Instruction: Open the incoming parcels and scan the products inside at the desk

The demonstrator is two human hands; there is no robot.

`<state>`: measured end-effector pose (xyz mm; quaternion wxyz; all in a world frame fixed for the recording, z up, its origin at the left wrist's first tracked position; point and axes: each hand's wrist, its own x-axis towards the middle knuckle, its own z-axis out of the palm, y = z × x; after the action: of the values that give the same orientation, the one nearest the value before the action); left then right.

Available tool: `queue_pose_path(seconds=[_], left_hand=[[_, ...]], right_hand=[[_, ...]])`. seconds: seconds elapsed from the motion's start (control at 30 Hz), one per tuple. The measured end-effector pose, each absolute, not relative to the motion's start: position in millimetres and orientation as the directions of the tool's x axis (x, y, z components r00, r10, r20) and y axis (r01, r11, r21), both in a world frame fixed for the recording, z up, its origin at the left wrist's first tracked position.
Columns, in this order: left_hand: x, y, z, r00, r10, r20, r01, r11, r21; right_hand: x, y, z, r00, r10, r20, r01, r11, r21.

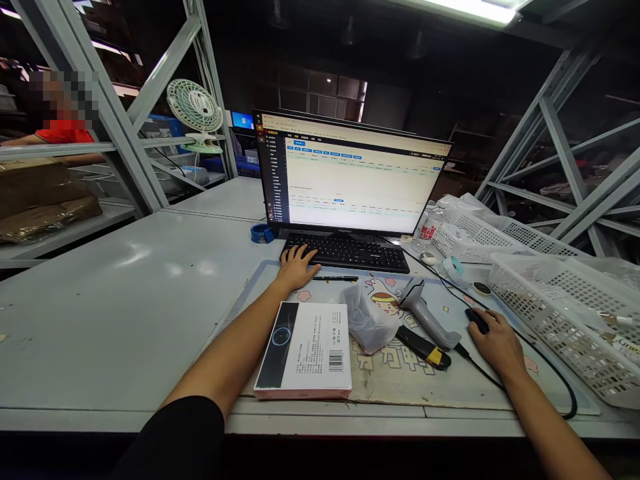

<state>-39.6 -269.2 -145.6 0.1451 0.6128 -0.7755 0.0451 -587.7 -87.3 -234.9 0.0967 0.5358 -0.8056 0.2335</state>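
My left hand (296, 268) lies with spread fingers on the left end of a black keyboard (350, 252). On the right, my right hand (495, 340) is wrapped over a black computer mouse (477, 321). Between my arms, a white and black box (313, 350) with a barcode rests near the desk's front edge. Beside it are a translucent plastic-wrapped item (370, 320), a black and yellow utility knife (424, 348) and a grey barcode scanner (427, 313). A black pen (336, 278) lies just below the keyboard. The lit monitor (355, 177) shows a table-like page.
White perforated baskets (570, 320) line the right side. Blue tape (261, 233) sits left of the keyboard, and a plastic bottle (427, 233) stands right of the monitor. A cartoon desk mat (465, 387) covers the work area. A green fan (195, 107) and a person in red (65, 131) are at left.
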Motion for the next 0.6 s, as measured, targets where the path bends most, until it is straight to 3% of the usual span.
queue_pose_path(seconds=[0.6], left_hand=[[-39.0, -270.9, -148.8, -0.183, -0.937, 0.297, -0.968, 0.223, 0.110]], right_hand=[[-589.1, -87.6, -236.6, -0.388, -0.817, 0.427, -0.917, 0.299, -0.262]])
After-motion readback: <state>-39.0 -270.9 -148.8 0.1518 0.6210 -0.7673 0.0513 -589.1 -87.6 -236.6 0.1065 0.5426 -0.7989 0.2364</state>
